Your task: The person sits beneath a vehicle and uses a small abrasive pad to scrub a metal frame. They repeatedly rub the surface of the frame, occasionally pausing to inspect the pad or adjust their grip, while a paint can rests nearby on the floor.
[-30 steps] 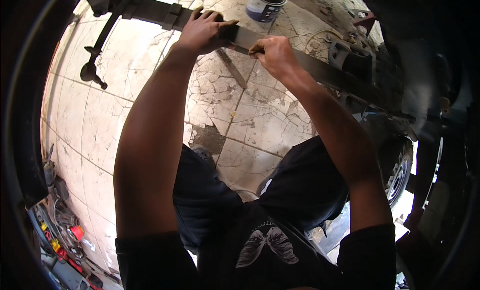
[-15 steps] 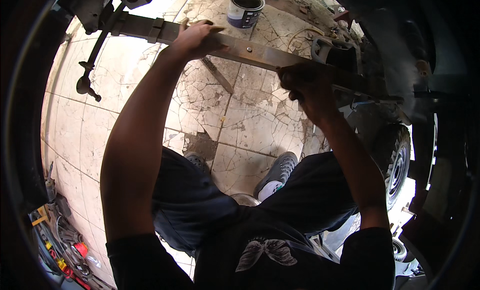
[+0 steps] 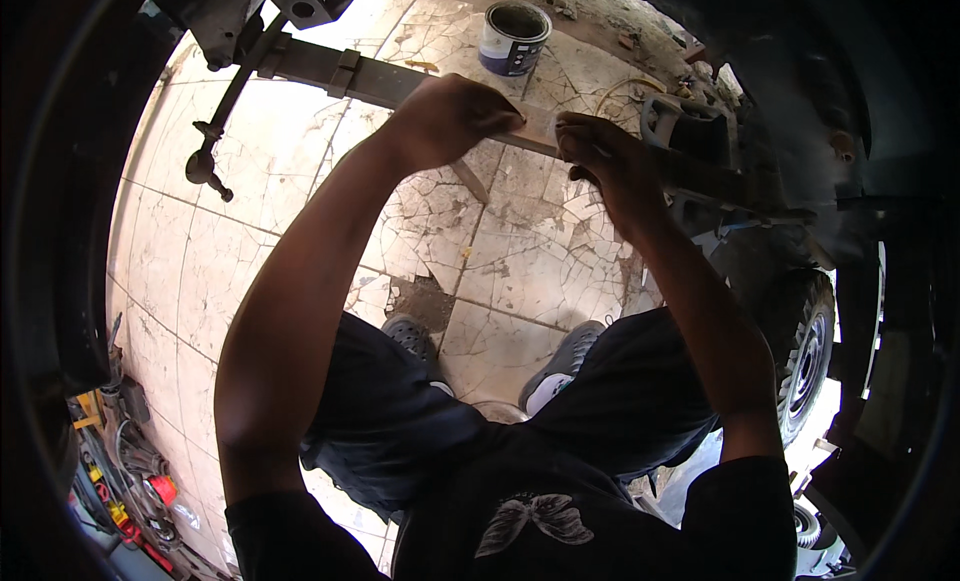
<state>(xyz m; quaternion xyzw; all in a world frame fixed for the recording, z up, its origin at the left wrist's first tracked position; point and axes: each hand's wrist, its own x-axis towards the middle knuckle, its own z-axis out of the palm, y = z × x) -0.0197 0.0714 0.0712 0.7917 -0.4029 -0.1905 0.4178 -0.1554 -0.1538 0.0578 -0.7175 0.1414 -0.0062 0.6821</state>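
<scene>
A long flat steel leaf spring runs across the upper part of the head view, with a metal clip around its left portion. My left hand is over its middle, fingers bent and pressed together above the bar's surface. Whatever those fingertips hold, if anything, is hidden. Just to the right, my right hand is closed around the bar, fingers over it and thumb at the near edge. A narrow gap with bare metal lies between the two hands. The bar's right part runs into dark shadow.
Beyond the bar stands an open paint can. A rod with a ball joint hangs at the left. Tools lie at lower left. A tyre stands at right. Cracked tiles cover the floor.
My left hand has slid right along the bar toward my right hand, its flatter fingers now curled. My right hand stays at nearly the same spot. The view has shifted slightly.
</scene>
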